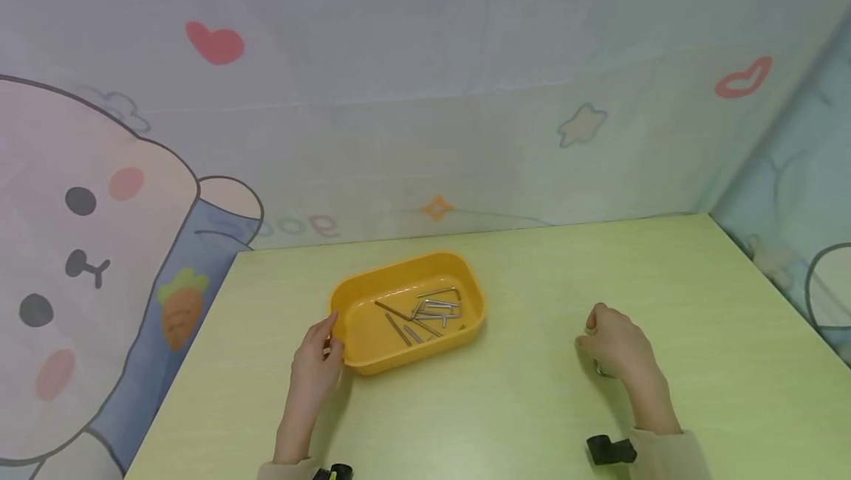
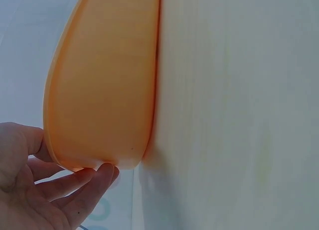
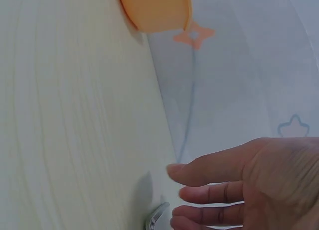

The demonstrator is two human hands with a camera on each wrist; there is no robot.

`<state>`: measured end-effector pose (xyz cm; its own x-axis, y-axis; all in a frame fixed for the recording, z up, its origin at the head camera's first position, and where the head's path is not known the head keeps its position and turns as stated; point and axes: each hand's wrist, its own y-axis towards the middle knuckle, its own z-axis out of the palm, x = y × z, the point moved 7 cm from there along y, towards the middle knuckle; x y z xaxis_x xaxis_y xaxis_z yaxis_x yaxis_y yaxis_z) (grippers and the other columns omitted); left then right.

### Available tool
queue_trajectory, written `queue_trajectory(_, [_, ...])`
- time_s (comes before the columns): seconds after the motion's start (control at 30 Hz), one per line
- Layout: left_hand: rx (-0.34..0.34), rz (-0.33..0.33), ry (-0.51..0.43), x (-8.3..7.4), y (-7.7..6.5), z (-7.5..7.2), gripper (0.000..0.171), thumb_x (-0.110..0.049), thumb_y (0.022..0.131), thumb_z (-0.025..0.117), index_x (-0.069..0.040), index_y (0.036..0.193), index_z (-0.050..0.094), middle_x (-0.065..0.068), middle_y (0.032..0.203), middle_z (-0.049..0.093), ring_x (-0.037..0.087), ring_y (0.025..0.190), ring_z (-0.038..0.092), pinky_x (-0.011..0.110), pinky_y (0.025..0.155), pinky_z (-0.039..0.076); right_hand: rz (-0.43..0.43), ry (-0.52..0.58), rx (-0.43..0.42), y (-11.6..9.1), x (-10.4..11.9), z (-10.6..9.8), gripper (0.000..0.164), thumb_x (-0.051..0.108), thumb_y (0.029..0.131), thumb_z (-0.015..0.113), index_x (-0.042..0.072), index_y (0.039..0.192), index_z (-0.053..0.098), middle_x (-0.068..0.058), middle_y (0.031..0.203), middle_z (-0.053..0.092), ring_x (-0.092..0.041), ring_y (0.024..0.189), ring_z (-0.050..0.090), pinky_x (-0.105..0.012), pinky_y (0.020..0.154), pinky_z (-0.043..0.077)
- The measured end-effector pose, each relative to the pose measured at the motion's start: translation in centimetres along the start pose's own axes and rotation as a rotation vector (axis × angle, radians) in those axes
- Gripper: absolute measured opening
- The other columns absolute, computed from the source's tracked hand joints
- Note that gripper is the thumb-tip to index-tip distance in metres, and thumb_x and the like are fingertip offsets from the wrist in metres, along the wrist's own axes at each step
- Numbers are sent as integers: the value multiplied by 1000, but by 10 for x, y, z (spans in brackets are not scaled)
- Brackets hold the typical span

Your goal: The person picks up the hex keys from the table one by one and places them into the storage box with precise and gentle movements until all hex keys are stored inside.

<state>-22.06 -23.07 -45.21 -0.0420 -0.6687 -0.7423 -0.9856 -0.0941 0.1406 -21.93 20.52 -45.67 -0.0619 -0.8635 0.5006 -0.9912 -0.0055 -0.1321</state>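
My left hand (image 1: 318, 358) grips the left end of a yellow plastic tray (image 1: 362, 284), its thumb and fingers at the rim. In the left wrist view, the tray's smooth outer wall (image 2: 104, 85) shows, with the fingertips against its end. Several thin metal hex keys (image 1: 439, 306), most of them L-shaped, lie in the tray. Off to the right, my right hand (image 1: 618, 343) is low over the table, fingers loosely bent and thumb apart. Beside its fingertips is a shiny curved metal piece (image 3: 155, 217), mostly hidden under the hand in the head view.
The pale wooden table (image 1: 512, 406) ends at a printed cloth backdrop (image 1: 399, 133) behind, and another cloth (image 1: 804, 192) hangs along the right side. A large printed cartoon animal (image 1: 100, 244) covers the left part. A small black device (image 1: 612, 450) sits at my right wrist.
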Motion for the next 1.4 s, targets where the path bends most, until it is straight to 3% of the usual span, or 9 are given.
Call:
queue_trajectory(0.3, [2, 1, 2, 0, -2, 0, 47, -4, 95, 44, 1, 141, 45, 22, 139, 50, 33, 108, 59, 45, 91, 55, 9, -2, 33, -2, -6, 7, 34, 15, 81, 69, -7, 98, 51, -15, 86, 59, -24, 74, 52, -35, 61, 47])
queue_trajectory(0.5, [2, -7, -1, 1, -2, -1, 47, -4, 95, 44, 0, 141, 45, 21, 139, 50, 32, 109, 59, 45, 92, 55, 47, 11, 39, -3, -10, 7, 32, 14, 82, 68, -7, 95, 46, -15, 81, 57, -23, 66, 51, -32, 56, 46])
queue_trajectory(0.67, [0, -8, -2, 0, -1, -1, 47, -5, 95, 44, -1, 142, 45, 21, 139, 50, 32, 109, 60, 45, 92, 55, 53, 12, 48, -4, -12, 7, 25, 13, 81, 67, 0, 79, 46, -7, 68, 48, -18, 59, 43, -27, 51, 38])
queue_trajectory(0.77, [1, -6, -6, -1, -1, -1, 47, -5, 95, 44, -1, 142, 45, 21, 140, 50, 32, 109, 59, 45, 92, 55, 52, 10, 59, -4, -12, 7, 30, 13, 80, 66, 9, 63, 42, 2, 57, 35, -13, 52, 33, -23, 48, 31])
queue_trajectory(0.83, [5, -7, -9, -2, -1, -1, 47, -5, 95, 44, -1, 142, 45, 21, 140, 50, 32, 108, 59, 45, 92, 55, 50, 7, 67, -3, -11, 6, 30, 11, 80, 65, 10, 61, 42, 3, 56, 35, -12, 52, 32, -23, 48, 30])
queue_trajectory(0.97, [6, -7, -11, -3, -1, -1, 48, -5, 95, 44, -1, 142, 45, 21, 140, 50, 32, 108, 60, 44, 91, 55, 48, 5, 79, -3, -11, 3, 15, 7, 80, 62, 0, 78, 50, -8, 71, 51, -20, 62, 45, -28, 54, 39])
queue_trajectory(1.1, [-1, -3, -9, -5, 0, -2, 47, -5, 94, 44, 0, 142, 45, 22, 139, 50, 32, 108, 60, 44, 91, 55, 46, 27, 91, -3, -11, 2, 10, 1, 79, 53, -4, 85, 47, -15, 81, 54, -21, 64, 48, -28, 54, 41])
queue_trajectory(1.4, [-6, 1, -7, -5, 0, -3, 48, -4, 94, 44, 0, 141, 45, 23, 138, 50, 33, 106, 61, 45, 90, 56, 15, -18, 84, -3, -5, 7, 4, 1, 84, 46, -2, 83, 43, -5, 65, 43, -15, 54, 35, -25, 49, 31])
